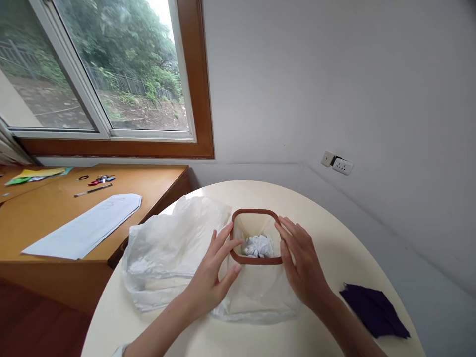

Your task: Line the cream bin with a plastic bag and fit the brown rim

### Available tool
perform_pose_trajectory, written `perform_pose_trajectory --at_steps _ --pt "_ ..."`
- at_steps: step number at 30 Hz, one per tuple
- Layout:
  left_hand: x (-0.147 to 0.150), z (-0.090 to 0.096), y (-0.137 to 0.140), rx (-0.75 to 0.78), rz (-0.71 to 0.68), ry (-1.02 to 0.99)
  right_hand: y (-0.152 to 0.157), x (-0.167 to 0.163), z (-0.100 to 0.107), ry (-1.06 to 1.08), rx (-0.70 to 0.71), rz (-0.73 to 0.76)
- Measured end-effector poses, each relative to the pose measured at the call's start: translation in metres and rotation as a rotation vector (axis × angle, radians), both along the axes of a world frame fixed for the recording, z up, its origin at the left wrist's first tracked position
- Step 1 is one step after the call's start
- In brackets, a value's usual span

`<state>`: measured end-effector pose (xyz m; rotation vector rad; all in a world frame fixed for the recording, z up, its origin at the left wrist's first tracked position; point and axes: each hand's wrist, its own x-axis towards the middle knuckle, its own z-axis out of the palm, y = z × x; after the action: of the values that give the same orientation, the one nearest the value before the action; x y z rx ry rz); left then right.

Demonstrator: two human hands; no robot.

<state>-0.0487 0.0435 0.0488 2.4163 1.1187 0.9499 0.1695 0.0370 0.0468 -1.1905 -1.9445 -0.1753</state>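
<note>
A small trash bin (256, 261) with a brown rim stands on the round table between my two hands. Its translucent plastic liner (260, 297) hangs down outside below the rim, and crumpled white paper (258, 246) lies inside. My left hand (215, 270) is at the left side of the rim, fingers spread, fingertips at its edge. On the right side, my right hand (300, 258) rests with its fingers stretched out against the rim. Neither hand is closed around anything. A second crumpled translucent plastic bag (174, 243) is spread out left of the bin.
A dark purple cloth (375, 310) lies at the right of the round cream table (327, 233). On the wooden desk (55, 198) at left are paper sheets (89, 225), a pen (92, 190) and scissors (101, 180). A wall socket (342, 165) is behind.
</note>
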Motion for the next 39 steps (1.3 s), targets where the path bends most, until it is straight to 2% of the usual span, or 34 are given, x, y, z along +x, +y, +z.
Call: perform_pose_trajectory --at_steps 3,7,11,16,24,29,33,39 --pt "-0.002 -0.004 -0.003 -0.077 0.044 -0.065 -0.014 -0.014 0.003 -0.117 0.126 0.004" --pt "-0.011 -0.024 0.005 -0.162 0.276 -0.193 -0.017 -0.022 -0.005 -0.209 0.137 -0.026" --pt "-0.027 -0.056 0.02 -0.227 0.387 0.035 -0.006 -0.002 -0.008 -0.223 0.072 -0.023" --pt "-0.032 -0.087 0.028 -0.302 0.34 0.369 0.02 0.038 -0.003 -0.308 -0.025 -0.035" --pt "-0.03 -0.087 0.024 -0.253 0.283 0.398 0.103 0.079 -0.009 -0.402 -0.132 -0.192" --pt "-0.036 -0.095 0.024 -0.189 0.27 0.461 0.146 0.093 -0.006 -0.4 -0.221 -0.191" --pt "-0.035 -0.097 0.024 -0.17 0.274 0.477 0.163 0.1 -0.002 -0.408 -0.275 -0.169" --pt "-0.032 -0.091 0.023 -0.197 0.264 0.49 0.168 0.104 0.003 -0.424 -0.305 -0.156"
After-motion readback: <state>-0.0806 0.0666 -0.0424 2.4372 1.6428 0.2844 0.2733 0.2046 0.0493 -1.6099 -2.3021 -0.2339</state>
